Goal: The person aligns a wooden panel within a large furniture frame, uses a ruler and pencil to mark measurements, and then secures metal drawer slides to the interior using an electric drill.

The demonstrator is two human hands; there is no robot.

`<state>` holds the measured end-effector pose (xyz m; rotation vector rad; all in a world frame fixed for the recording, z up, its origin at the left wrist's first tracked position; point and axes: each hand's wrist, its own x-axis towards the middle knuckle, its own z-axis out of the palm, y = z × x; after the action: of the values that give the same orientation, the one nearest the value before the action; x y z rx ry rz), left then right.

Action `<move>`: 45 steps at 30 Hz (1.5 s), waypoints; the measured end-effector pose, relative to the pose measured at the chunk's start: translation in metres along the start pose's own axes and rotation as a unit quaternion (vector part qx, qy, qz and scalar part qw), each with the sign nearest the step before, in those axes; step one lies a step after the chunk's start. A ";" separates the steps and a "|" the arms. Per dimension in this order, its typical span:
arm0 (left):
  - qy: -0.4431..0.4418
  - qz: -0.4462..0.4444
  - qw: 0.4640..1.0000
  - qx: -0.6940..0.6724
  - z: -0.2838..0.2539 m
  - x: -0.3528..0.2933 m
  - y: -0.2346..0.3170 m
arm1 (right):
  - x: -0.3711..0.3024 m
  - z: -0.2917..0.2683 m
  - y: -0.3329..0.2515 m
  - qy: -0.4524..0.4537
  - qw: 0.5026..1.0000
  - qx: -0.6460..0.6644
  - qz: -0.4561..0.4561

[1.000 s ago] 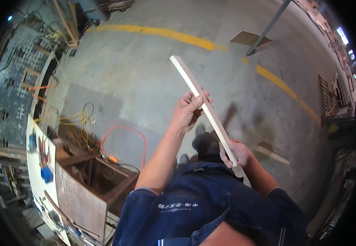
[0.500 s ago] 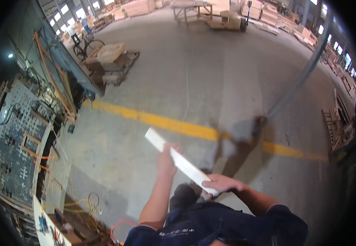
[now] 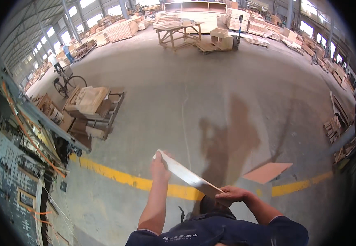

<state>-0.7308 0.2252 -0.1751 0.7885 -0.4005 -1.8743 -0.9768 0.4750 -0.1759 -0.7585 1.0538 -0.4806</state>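
Observation:
A long, narrow white board [image 3: 186, 175] is held in front of my body, slanting from its far left end down to its near right end. My left hand [image 3: 160, 169] grips the far end, with the thumb up by the tip. The other end is in my right hand [image 3: 231, 195], its fingers wrapped round the edge. One thin edge of the board shows a light wood colour, and its broad face catches the light near the middle.
A yellow floor line [image 3: 141, 182] crosses below the board. A pinkish flat panel [image 3: 268, 172] lies to the right. On the left are a wood-loaded pallet [image 3: 112, 112], a bicycle [image 3: 73, 84] and a perforated panel [image 3: 5, 164]. Farther off stands a wooden table [image 3: 176, 29]; two people are at far left.
My view has tilted up and moved forward, nearer the yellow line. My left hand has shifted to the board's far end, and the board's face has turned. The pinkish panel has come into view.

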 end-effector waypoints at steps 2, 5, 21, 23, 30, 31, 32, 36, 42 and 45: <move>-0.014 0.012 1.000 0.023 0.036 0.085 0.008 | 0.043 -0.055 -0.046 0.016 1.000 0.017 -0.009; -0.023 -0.017 0.999 0.019 0.047 0.232 -0.007 | 0.123 -0.167 -0.072 0.057 0.998 -0.025 -0.013; 0.162 0.116 0.977 -0.082 0.085 0.798 0.171 | 0.505 -0.521 -0.570 -0.057 0.978 -0.199 0.036; 0.158 0.073 0.981 -0.087 0.103 0.875 0.189 | 0.544 -0.559 -0.620 -0.037 0.979 -0.190 0.057; 0.074 -0.010 0.997 0.018 0.293 1.145 0.243 | 0.647 -0.706 -0.834 0.059 0.994 -0.075 0.045; 0.028 -0.042 0.998 0.031 0.316 1.177 0.241 | 0.667 -0.725 -0.853 0.059 0.995 -0.070 0.046; 0.024 -0.065 0.997 0.047 0.349 1.205 0.238 | 0.688 -0.747 -0.875 0.081 0.996 -0.034 0.021; -0.027 -0.154 0.979 0.135 0.413 1.344 0.212 | 0.808 -0.858 -0.949 0.112 0.992 0.014 -0.051; 0.000 -0.146 0.980 0.139 0.455 1.536 0.281 | 0.958 -0.973 -1.134 0.086 0.993 -0.052 -0.065; 0.036 -0.094 0.986 0.133 0.467 1.639 0.342 | 1.025 -1.007 -1.243 0.060 0.992 -0.096 -0.062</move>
<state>-1.2512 -1.4335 -0.1891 1.1043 -0.5548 -1.9846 -1.4479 -1.3651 -0.1322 -0.9803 1.1814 -0.5406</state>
